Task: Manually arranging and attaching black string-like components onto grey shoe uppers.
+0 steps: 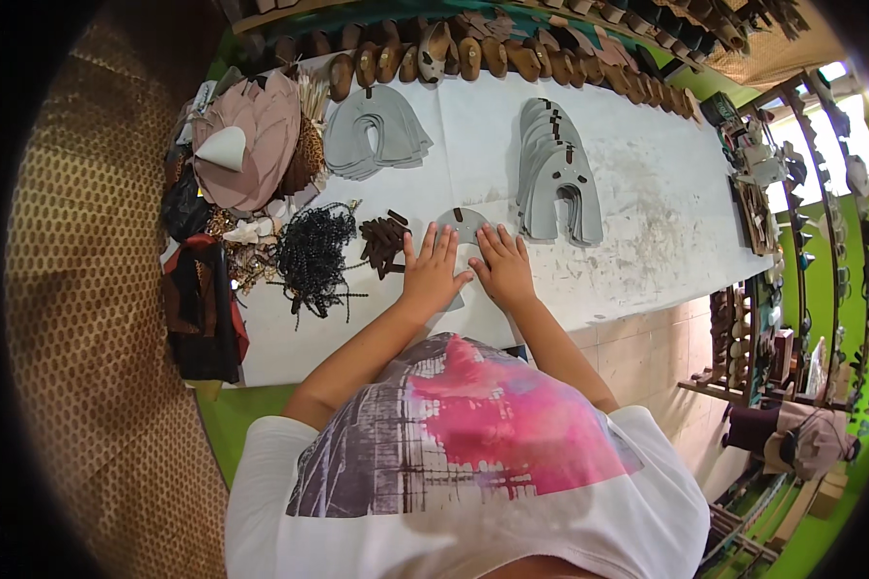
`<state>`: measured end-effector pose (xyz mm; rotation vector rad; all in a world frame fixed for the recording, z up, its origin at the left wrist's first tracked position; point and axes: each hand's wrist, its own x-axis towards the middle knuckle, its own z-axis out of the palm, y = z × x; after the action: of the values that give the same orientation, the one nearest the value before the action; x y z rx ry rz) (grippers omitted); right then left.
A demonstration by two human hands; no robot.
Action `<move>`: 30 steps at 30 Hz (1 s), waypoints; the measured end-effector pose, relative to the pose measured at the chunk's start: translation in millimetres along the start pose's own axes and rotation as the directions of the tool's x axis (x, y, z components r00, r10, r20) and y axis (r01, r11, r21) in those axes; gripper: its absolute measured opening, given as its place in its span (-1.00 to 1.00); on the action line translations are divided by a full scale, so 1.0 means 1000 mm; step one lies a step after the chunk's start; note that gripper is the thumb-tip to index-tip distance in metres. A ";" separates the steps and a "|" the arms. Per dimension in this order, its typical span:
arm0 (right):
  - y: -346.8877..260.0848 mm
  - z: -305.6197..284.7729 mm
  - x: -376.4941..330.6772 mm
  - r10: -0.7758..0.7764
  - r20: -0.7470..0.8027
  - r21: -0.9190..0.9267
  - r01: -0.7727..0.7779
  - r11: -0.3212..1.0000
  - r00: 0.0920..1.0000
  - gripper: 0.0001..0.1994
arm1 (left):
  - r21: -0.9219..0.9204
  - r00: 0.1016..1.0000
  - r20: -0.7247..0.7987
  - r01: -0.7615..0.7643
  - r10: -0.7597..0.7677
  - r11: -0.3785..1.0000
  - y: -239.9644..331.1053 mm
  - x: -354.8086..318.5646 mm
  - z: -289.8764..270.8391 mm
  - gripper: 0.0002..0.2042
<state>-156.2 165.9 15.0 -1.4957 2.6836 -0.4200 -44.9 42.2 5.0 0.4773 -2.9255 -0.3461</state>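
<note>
Both hands lie flat on a grey U-shaped cut piece (468,220) at the near side of the white table. My left hand (433,274) rests on its left part and my right hand (503,265) on its right, fingers stretched out. A small dark brown tab shows at the top of this piece, and my palms hide much of the rest. Left of my left hand is a pile of short dark brown strips (383,243). Just beyond my right hand stand overlapping grey U-shaped pieces (538,198) with brown tabs. Another fanned stack of grey pieces (403,121) lies farther left.
Black braided trim (314,253) is heaped at the left, near pinkish cut pieces (251,183) with a pale cone on top. Wooden shoe lasts (468,60) line the far edge. Racks of shoes (792,203) stand at the right, beyond the table's edge.
</note>
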 end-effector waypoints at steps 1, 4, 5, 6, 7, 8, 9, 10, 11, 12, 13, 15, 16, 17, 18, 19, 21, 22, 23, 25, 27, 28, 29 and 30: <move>0.000 -0.001 0.000 0.007 0.006 0.013 -0.007 1.000 1.000 -0.49 | 0.016 1.000 0.004 -0.005 0.005 1.000 0.000 0.001 -0.001 -0.29; 0.001 -0.001 -0.002 0.017 0.003 0.025 -0.017 1.000 1.000 -0.50 | 0.021 1.000 0.008 0.000 -0.001 1.000 0.003 0.001 -0.001 -0.29; 0.001 -0.002 -0.001 0.016 -0.006 0.030 -0.016 0.999 1.000 -0.50 | 0.013 1.000 0.010 0.015 -0.015 1.000 0.003 0.001 0.000 -0.29; 0.001 -0.002 -0.001 0.016 -0.009 0.029 -0.016 0.999 1.000 -0.50 | 0.014 1.000 0.007 0.014 -0.014 1.000 0.003 0.000 0.001 -0.29; 0.000 -0.002 -0.001 0.006 -0.009 0.025 -0.006 1.000 1.000 -0.50 | 0.004 1.000 -0.008 0.020 -0.020 1.000 0.003 -0.003 0.003 -0.29; 0.000 -0.003 -0.001 -0.002 -0.009 0.020 0.003 1.000 1.000 -0.51 | -0.006 0.999 -0.023 0.025 -0.025 1.000 0.003 -0.003 0.004 -0.29; 0.001 -0.003 -0.001 -0.003 -0.013 0.017 0.003 1.000 1.000 -0.51 | -0.007 0.999 -0.027 0.022 -0.023 1.000 0.003 -0.003 0.005 -0.29; 0.001 -0.003 0.001 -0.004 -0.008 0.016 0.004 1.000 1.000 -0.51 | 0.005 0.999 -0.030 0.028 -0.028 1.000 0.002 -0.003 0.006 -0.29; 0.001 -0.002 0.000 -0.003 0.000 0.015 0.003 1.000 1.000 -0.51 | 0.015 0.999 -0.029 0.034 -0.034 0.999 0.003 -0.003 0.006 -0.29; 0.001 -0.002 -0.001 -0.004 -0.001 0.012 0.004 1.000 1.000 -0.51 | 0.013 0.999 -0.032 0.034 -0.034 0.999 0.004 -0.003 0.005 -0.29; 0.000 -0.002 -0.001 -0.005 -0.014 0.004 0.005 1.000 1.000 -0.51 | 0.014 0.999 -0.024 0.040 -0.039 0.999 0.004 -0.004 0.004 -0.29; 0.001 -0.002 0.001 -0.021 -0.031 -0.001 0.021 1.000 0.999 -0.52 | 0.022 0.998 -0.026 0.056 -0.056 0.998 0.004 -0.002 0.002 -0.29; 0.001 -0.002 0.000 -0.015 -0.014 0.001 0.015 1.000 1.000 -0.52 | 0.017 0.998 -0.017 0.058 -0.058 0.998 0.005 -0.003 0.001 -0.31; 0.002 -0.002 0.000 -0.010 0.002 0.000 0.010 1.000 1.000 -0.52 | 0.013 0.998 -0.011 0.060 -0.060 0.998 0.006 -0.003 -0.001 -0.32; 0.002 -0.001 0.000 -0.025 -0.003 0.001 0.025 1.000 1.000 -0.52 | 0.018 0.997 -0.022 0.070 -0.069 0.997 0.007 -0.002 -0.002 -0.32; 0.003 0.000 -0.001 -0.022 -0.009 -0.006 0.022 1.000 1.000 -0.52 | 0.004 0.997 -0.005 0.082 -0.082 0.997 0.009 -0.001 -0.003 -0.33; 0.004 -0.003 0.000 -0.038 -0.018 -0.011 0.037 0.999 0.999 -0.52 | -0.003 0.994 0.001 0.111 -0.111 0.994 0.015 -0.001 -0.004 -0.34; 0.005 -0.004 0.001 -0.041 0.011 -0.013 0.041 0.999 0.999 -0.52 | 0.002 0.990 0.002 0.143 -0.143 0.990 0.017 0.000 -0.001 -0.35; 0.005 -0.005 0.001 -0.039 0.041 -0.014 0.040 0.999 0.998 -0.52 | 0.007 0.985 0.007 0.172 -0.172 0.985 0.020 -0.001 0.002 -0.35; 0.008 -0.007 0.003 -0.078 0.030 -0.003 0.078 0.997 0.997 -0.52 | 0.028 0.980 0.001 0.197 -0.197 0.980 0.023 -0.003 0.006 -0.35; 0.013 -0.004 0.004 -0.107 0.016 0.011 0.107 0.994 0.994 -0.52 | 0.051 0.977 0.000 0.213 -0.213 0.976 0.026 -0.001 0.008 -0.35; 0.015 -0.001 0.003 -0.127 -0.014 -0.006 0.127 0.992 0.992 -0.52 | 0.037 0.974 0.013 0.227 -0.228 0.973 0.027 -0.001 0.008 -0.34; 0.017 0.000 0.003 -0.146 -0.045 -0.026 0.145 0.989 0.988 -0.51 | 0.021 0.970 0.025 0.241 -0.241 0.970 0.028 0.001 0.005 -0.33; 0.019 0.002 0.003 -0.148 -0.049 -0.019 0.147 0.989 0.988 -0.51 | 0.029 0.970 0.024 0.242 -0.243 0.970 0.031 0.003 0.002 -0.33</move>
<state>-173.5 172.2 8.8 -1.7182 2.6283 -0.4505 -56.7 70.0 11.3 0.8450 -2.9046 -0.3473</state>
